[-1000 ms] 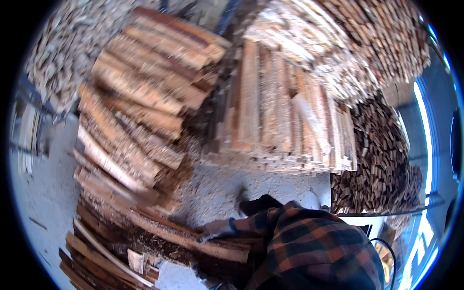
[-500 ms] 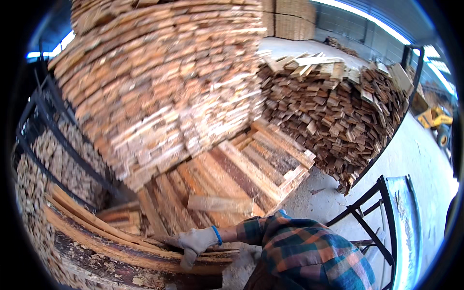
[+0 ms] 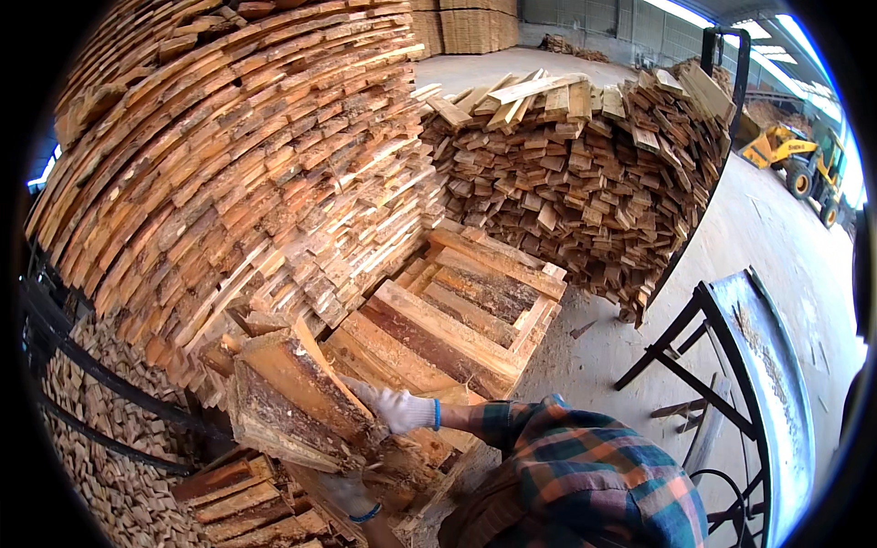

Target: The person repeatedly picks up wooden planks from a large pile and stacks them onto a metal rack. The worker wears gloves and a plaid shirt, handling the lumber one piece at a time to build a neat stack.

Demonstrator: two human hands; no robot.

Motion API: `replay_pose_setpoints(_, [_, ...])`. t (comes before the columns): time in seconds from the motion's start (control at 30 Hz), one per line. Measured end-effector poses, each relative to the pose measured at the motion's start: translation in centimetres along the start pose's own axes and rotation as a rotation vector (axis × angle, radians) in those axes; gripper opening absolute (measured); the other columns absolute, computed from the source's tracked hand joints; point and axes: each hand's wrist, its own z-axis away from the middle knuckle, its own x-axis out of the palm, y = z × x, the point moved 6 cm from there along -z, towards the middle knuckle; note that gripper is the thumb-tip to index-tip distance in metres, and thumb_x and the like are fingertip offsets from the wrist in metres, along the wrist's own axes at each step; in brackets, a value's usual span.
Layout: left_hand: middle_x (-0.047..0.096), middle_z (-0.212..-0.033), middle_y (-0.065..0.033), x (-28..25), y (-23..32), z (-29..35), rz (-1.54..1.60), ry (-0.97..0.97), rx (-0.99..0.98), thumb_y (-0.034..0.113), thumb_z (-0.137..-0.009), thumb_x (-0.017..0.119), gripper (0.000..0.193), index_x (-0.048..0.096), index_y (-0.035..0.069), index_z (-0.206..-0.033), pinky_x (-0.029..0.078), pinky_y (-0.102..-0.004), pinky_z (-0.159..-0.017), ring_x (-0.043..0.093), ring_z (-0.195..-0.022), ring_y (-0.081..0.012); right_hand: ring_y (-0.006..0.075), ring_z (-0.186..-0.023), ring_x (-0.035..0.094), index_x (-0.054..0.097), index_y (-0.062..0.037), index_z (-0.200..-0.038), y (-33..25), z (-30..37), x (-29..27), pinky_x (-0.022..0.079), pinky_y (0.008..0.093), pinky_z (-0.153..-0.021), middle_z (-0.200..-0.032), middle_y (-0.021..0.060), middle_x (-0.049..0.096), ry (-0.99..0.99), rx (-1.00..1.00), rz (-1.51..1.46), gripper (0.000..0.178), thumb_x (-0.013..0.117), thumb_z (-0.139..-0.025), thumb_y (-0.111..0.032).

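Note:
Several rough wooden boards [image 3: 297, 388] with bark on them stand tilted together in a bundle between my gloved hands. My right hand [image 3: 395, 408], in a white glove with a blue cuff, grips the upper right edge of the bundle. Lower down, my left hand [image 3: 345, 493] holds the bundle from beneath; its fingers are partly hidden by the wood. Just beyond the bundle lies a low stack of boards [image 3: 448, 329], set side by side. The bundle covers that stack's near left part.
A tall wall of stacked boards [image 3: 228, 173] rises ahead on the left. Behind, a rack holds a heap of short wood pieces [image 3: 585, 183]. On the right stands a metal chute [image 3: 767, 365] on a black frame. A yellow loader [image 3: 795, 160] is farther off.
The boards, lying low at the left before, are now lifted, tilted and turned toward the low stack. My right hand has moved up and right with them. The view has shifted.

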Motion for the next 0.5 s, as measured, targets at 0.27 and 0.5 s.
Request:
replay_pose_setpoints(0.27, [0.044, -0.136, -0.0176, -5.1, 4.2, -1.1, -0.273, -0.047, 0.268, 0.01, -0.089, 0.061, 0.061, 0.033, 0.002, -0.142, 0.05, -0.0439, -0.091, 0.052, -0.113, -0.0308, 0.0175, -0.053, 0.055, 0.041, 0.0073, -0.127, 11.9, -12.3, 5.7, 0.042, 0.0296, -0.04, -0.097, 0.0209, 0.062, -0.758, -0.004, -1.973, 0.057, 0.053, -0.084, -0.028])
replay_pose_setpoints(0.5, [0.059, -0.11, -0.0111, 3.0, 2.9, 3.6, 0.445, 0.282, -0.329, 0.028, -0.083, 0.071, 0.053, 0.05, 0.0, -0.122, 0.051, -0.0359, -0.078, 0.06, -0.09, -0.0264, 0.028, -0.054, 0.055, 0.021, 0.0192, -0.14, 16.9, -17.3, 14.8, 0.044, 0.0436, -0.042, -0.098, 0.0369, 0.058, -0.686, -0.083, -2.544, 0.08, 0.05, -0.073, -0.015])
